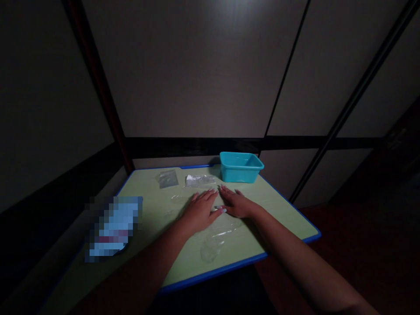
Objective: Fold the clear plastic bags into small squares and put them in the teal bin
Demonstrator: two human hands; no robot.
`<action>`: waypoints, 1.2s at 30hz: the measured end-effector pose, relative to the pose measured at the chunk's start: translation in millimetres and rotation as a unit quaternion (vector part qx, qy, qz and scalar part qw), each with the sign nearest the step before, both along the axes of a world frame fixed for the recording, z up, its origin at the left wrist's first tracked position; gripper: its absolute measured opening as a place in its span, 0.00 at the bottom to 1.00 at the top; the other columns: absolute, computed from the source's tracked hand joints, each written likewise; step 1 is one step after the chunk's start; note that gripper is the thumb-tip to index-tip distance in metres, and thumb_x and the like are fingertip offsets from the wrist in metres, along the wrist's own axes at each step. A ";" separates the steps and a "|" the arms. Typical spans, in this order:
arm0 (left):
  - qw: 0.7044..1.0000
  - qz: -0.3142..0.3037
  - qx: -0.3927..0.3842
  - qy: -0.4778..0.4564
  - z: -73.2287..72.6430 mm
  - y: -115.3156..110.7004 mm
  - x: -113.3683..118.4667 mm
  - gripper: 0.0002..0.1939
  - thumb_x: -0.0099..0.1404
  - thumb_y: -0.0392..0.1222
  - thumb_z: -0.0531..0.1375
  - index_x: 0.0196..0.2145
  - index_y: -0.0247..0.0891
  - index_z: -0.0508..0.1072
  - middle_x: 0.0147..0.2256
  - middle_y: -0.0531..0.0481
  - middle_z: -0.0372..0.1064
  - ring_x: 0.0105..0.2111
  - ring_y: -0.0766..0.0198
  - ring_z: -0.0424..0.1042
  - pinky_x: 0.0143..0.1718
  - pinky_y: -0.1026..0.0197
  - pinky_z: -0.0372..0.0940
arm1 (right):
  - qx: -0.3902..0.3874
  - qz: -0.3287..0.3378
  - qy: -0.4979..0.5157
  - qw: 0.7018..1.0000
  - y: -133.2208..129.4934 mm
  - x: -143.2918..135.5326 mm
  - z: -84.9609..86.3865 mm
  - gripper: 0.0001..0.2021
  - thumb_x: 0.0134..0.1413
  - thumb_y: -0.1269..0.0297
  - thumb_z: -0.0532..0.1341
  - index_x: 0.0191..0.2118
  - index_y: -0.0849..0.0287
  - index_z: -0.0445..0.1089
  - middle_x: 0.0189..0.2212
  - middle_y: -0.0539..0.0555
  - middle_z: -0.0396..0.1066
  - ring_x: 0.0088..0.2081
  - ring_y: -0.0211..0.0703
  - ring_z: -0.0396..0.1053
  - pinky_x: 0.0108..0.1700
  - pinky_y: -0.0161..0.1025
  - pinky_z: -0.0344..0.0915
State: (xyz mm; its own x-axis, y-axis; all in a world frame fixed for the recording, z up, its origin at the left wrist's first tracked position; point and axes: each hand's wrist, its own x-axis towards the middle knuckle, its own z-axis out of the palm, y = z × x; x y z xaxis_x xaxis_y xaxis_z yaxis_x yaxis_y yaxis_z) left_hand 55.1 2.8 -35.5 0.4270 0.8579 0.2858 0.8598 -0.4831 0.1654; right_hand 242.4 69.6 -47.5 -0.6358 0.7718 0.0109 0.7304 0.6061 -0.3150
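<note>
Beneath my left hand (198, 214) and right hand (238, 205), palms down, fingers extended, pinching nothing, clear plastic film (211, 247) reaches toward six o'clock on the table (288, 214), seemingly laid out but not yet crease-free.

The blue-edged table (151, 218) bears clear plastic (211, 249); two silvery pieces (168, 179); a turquoise tub (240, 174); a blurred item (118, 223).

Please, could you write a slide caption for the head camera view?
Left hand and right hand rest open on clear plastic upon a blue-edged table, near a turquoise basin.
</note>
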 end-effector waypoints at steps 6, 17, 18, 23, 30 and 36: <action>0.998 -0.043 -0.025 0.032 -5.4 2.8 5.5 0.31 0.65 0.58 0.44 0.60 0.39 0.51 0.61 0.45 0.47 0.61 0.57 0.46 0.58 0.46 0.43 | -0.009 -0.055 -0.072 0.996 -7.7 -3.6 4.9 0.42 0.53 0.40 0.44 0.64 0.62 0.30 0.64 0.58 0.26 0.64 0.52 0.27 0.58 0.62 0.25; 0.993 0.028 -0.109 0.046 -8.5 9.8 -7.6 0.36 0.64 0.63 0.33 0.61 0.40 0.48 0.63 0.47 0.39 0.62 0.56 0.40 0.57 0.39 0.39 | -0.011 -0.047 -0.097 0.994 -10.9 -7.0 8.1 0.42 0.53 0.38 0.41 0.64 0.62 0.28 0.64 0.57 0.26 0.64 0.50 0.27 0.59 0.60 0.27; 0.992 0.031 -0.112 0.048 -8.4 9.9 -8.2 0.36 0.64 0.63 0.32 0.62 0.40 0.47 0.63 0.47 0.38 0.62 0.56 0.39 0.57 0.39 0.39 | -0.011 -0.046 -0.095 0.994 -10.9 -7.0 8.2 0.42 0.53 0.38 0.41 0.64 0.61 0.28 0.64 0.57 0.26 0.64 0.50 0.27 0.58 0.60 0.27; 0.989 0.064 -0.119 0.060 -8.5 12.3 -13.7 0.35 0.64 0.62 0.33 0.62 0.42 0.46 0.63 0.48 0.37 0.62 0.56 0.36 0.57 0.38 0.39 | -0.017 -0.047 -0.087 0.995 -12.2 -7.0 9.6 0.42 0.52 0.37 0.40 0.64 0.61 0.28 0.64 0.56 0.26 0.64 0.49 0.26 0.59 0.60 0.28; 0.979 0.139 -0.138 0.064 -13.0 20.4 -27.5 0.35 0.63 0.63 0.34 0.62 0.43 0.45 0.63 0.48 0.34 0.63 0.55 0.34 0.57 0.38 0.38 | -0.020 -0.043 -0.088 0.995 -13.0 -6.6 11.2 0.43 0.51 0.36 0.39 0.64 0.60 0.28 0.64 0.55 0.26 0.64 0.50 0.26 0.59 0.59 0.28; 0.967 0.185 -0.157 0.072 -12.7 22.9 -36.6 0.40 0.60 0.67 0.36 0.63 0.39 0.42 0.63 0.43 0.31 0.63 0.52 0.32 0.57 0.38 0.37 | -0.024 -0.056 -0.097 0.993 -12.3 -3.8 12.8 0.44 0.50 0.35 0.39 0.64 0.60 0.26 0.64 0.55 0.25 0.64 0.50 0.25 0.59 0.59 0.26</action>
